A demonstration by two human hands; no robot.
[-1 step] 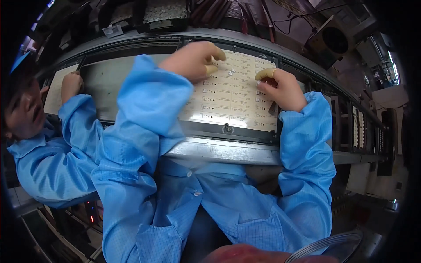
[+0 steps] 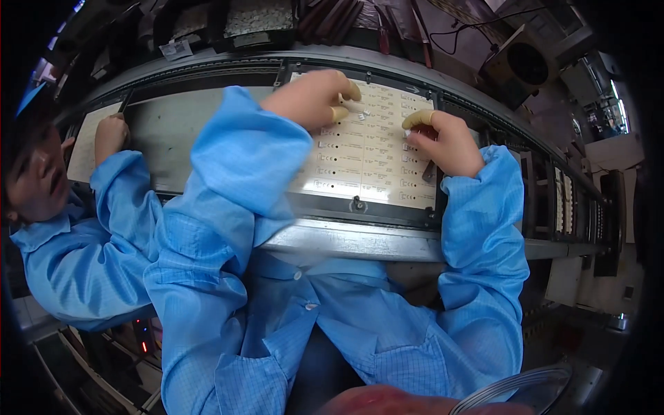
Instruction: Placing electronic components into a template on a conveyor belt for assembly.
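Hovering beside loose white parts (image 2: 361,117) on the panel (image 2: 373,169), with the left hand (image 2: 308,98) parted at finger and thumb, apparently gripping nothing. Grasping a red tool (image 2: 425,128) in the right hand (image 2: 453,142), seemingly pinching a white piece (image 2: 408,131) too. Best picking parts singly, tilting the tool off the print, lifting the left sleeve (image 2: 242,152) clear, steadying near the rail (image 2: 346,240).

There are two wearer's hands (image 2: 449,142), one co-worker (image 2: 76,259) and two bins (image 2: 257,43).
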